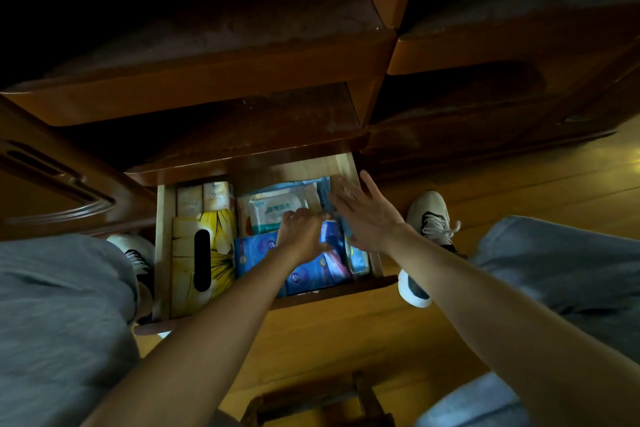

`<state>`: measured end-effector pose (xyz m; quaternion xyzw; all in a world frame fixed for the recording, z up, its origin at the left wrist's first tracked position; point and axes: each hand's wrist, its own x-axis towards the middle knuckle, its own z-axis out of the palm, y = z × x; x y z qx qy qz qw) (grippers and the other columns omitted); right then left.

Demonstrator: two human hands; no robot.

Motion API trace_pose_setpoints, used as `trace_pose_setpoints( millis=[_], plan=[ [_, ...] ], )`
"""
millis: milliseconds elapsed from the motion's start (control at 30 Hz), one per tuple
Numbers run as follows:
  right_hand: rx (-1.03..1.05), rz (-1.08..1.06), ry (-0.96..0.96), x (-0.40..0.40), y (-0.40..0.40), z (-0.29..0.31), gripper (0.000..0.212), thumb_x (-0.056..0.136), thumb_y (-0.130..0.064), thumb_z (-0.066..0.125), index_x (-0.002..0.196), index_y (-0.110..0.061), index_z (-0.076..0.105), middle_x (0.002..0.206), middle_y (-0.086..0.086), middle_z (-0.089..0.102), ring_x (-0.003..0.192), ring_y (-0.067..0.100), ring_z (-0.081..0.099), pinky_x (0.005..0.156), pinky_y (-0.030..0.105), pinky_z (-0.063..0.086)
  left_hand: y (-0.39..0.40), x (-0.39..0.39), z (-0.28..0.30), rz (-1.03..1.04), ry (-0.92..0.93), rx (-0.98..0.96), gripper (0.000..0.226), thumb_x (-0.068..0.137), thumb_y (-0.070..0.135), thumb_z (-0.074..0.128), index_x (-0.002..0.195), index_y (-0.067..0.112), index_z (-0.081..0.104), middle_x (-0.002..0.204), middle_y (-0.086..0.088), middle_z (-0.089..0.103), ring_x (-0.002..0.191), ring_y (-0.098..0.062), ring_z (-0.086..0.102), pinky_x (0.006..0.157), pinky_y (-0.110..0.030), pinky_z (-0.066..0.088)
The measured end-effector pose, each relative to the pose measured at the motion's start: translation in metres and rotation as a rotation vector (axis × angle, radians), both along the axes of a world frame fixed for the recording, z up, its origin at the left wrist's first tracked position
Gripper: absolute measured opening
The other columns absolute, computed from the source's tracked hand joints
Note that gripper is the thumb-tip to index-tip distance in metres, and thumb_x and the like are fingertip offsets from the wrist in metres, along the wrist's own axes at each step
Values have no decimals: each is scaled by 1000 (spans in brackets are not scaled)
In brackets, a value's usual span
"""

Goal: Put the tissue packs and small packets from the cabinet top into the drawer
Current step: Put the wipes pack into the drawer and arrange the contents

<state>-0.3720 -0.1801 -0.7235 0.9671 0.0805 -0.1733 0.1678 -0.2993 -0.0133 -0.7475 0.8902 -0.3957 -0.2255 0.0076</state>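
The wooden drawer [162, 239] is pulled open below the dark cabinet top [221, 31]. Inside lie a yellow flowered tissue box [221, 239], a white wet-wipe pack [273, 213], blue tissue packs [252, 250] and small blue packets [356, 256] along the right wall. My left hand [299, 236] reaches into the drawer with curled fingers on a small blue packet [329, 234], pressing it between the packs. My right hand [363, 215] hovers over the drawer's right side, fingers straight and spread, holding nothing.
Two narrow cardboard boxes [202, 199] stand at the drawer's back left. My knees in grey trousers and white shoes [427, 215] flank the drawer on the wooden floor. A second cabinet [502, 55] stands to the right. A wooden stool [322, 402] sits beneath me.
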Motion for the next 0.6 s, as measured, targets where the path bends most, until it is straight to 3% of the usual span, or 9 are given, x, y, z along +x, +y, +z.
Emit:
trace_pose_setpoints(
  millis=[100, 167, 233, 333, 500, 600],
  plan=[
    [9, 33, 39, 5, 2, -4, 82, 96, -50, 53, 163, -23, 14, 171, 13, 7, 157, 32, -7, 114, 62, -20, -2, 7, -1, -45, 22, 44, 67, 86, 58, 69, 140, 22, 57, 131, -9, 64, 125, -29, 54, 104, -44, 40],
    [-6, 44, 37, 6, 8, -5, 82, 93, -48, 60, 161, -24, 21, 170, 11, 14, 157, 33, -2, 110, 61, -29, -2, 10, -3, -74, 25, 69, 64, 86, 60, 69, 134, 18, 61, 125, -8, 66, 119, -28, 55, 100, -43, 42],
    [-91, 126, 84, 4, 12, -9, 75, 92, -52, 61, 157, -23, 36, 169, 9, 20, 157, 37, -2, 116, 66, -21, -3, 10, -5, -120, -33, 67, 64, 85, 62, 68, 132, 19, 62, 127, -7, 66, 120, -27, 53, 99, -42, 40],
    [-187, 191, 190, 5, 17, -18, 55, 96, -43, 62, 146, -22, 53, 167, 7, 28, 157, 35, 2, 119, 66, -11, -5, 6, -9, -182, -172, 53, 66, 84, 66, 65, 135, 25, 60, 135, -5, 61, 125, -25, 48, 100, -42, 35],
    [-177, 164, 210, 7, 19, -17, 48, 96, -35, 65, 141, -21, 57, 159, 3, 43, 156, 31, 12, 122, 63, -4, -12, 5, -14, -204, -232, 101, 69, 83, 72, 59, 133, 23, 61, 137, -5, 60, 126, -25, 47, 99, -42, 35],
    [-114, 116, 85, 1, 15, -6, 57, 99, -39, 56, 152, -21, 46, 162, 7, 37, 156, 37, 7, 119, 69, -9, -6, 7, -13, -170, -119, 26, 68, 82, 69, 63, 137, 29, 56, 141, -3, 58, 131, -25, 43, 102, -43, 33]
  ],
)
